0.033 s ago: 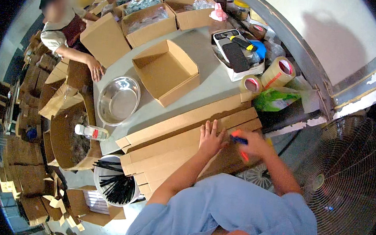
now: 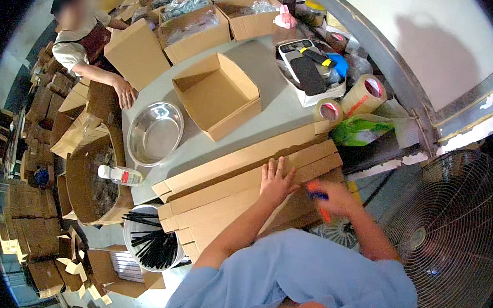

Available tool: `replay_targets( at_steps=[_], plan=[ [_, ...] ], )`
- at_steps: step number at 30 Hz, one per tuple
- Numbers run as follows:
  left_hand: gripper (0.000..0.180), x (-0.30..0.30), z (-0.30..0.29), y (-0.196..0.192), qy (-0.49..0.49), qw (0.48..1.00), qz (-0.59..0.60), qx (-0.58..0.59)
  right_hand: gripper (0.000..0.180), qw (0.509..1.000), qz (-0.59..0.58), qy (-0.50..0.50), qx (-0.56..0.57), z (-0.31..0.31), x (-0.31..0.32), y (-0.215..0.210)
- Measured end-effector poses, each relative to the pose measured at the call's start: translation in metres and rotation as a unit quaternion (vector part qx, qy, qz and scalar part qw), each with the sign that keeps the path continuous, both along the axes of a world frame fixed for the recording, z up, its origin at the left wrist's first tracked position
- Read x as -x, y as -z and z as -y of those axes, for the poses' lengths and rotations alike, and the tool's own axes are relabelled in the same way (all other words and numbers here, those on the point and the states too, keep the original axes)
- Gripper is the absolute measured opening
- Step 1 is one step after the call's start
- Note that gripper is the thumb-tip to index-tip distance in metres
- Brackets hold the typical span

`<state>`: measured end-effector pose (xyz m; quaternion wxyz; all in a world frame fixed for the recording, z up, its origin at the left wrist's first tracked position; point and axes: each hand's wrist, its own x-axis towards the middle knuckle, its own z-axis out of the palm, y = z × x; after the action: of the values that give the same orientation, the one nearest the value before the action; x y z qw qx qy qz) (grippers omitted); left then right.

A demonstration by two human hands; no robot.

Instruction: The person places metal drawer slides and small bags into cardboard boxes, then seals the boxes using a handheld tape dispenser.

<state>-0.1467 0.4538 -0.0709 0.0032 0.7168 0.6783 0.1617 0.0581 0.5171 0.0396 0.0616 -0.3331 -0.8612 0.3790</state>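
Observation:
My left hand (image 2: 276,181) lies flat with fingers spread on flattened cardboard (image 2: 218,213), stacked at the near edge of the table. To its right, my right hand (image 2: 338,199) is closed around an orange-and-blue hand tool (image 2: 317,193); motion blur hides its exact kind. The tool is by the right end of the cardboard, and I cannot tell whether it touches. A long folded cardboard strip (image 2: 240,162) runs along the far side of the stack. Beyond it on the grey table (image 2: 199,156) stands an open cardboard box (image 2: 216,95), beside a round metal bowl (image 2: 155,134).
A white bin (image 2: 319,96) with a phone and cutter stands at the far right, near tape rolls (image 2: 369,93). A large fan (image 2: 447,239) is at my right. A bucket of black sticks (image 2: 154,240) sits at left. Across the table, a person's hand (image 2: 125,92) rests.
My right hand has shifted a little to the right and toward me with the orange-and-blue tool. My left hand stays flat on the cardboard.

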Motion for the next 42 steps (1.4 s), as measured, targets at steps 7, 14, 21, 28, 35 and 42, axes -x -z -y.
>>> replay_targets(
  at_steps=[7,14,21,28,35,42],
  plan=[
    [0.067,0.000,0.003,-0.001,0.005,1.000,0.016,-0.001,0.037,0.972,-0.026,0.121,0.198,0.018,-0.048,-0.017],
    [0.066,0.001,0.002,0.002,0.001,1.000,-0.014,0.001,0.034,0.967,-0.211,0.102,-0.103,-0.065,0.066,-0.083],
    [0.068,-0.001,0.002,0.004,-0.005,1.000,0.011,0.027,0.037,0.971,0.224,-0.016,-0.077,-0.081,0.107,0.009],
    [0.068,0.000,0.002,0.006,-0.003,0.999,0.011,0.035,0.037,0.976,0.158,0.072,-0.129,-0.074,0.112,0.011],
    [0.065,0.002,0.001,0.005,-0.015,1.000,-0.009,0.000,0.042,0.983,0.182,-0.009,0.004,-0.054,0.081,0.008],
    [0.118,-0.001,-0.017,-0.042,-0.025,0.991,0.045,0.122,0.047,0.993,0.097,0.068,-0.012,-0.041,0.064,0.009]
  ],
)
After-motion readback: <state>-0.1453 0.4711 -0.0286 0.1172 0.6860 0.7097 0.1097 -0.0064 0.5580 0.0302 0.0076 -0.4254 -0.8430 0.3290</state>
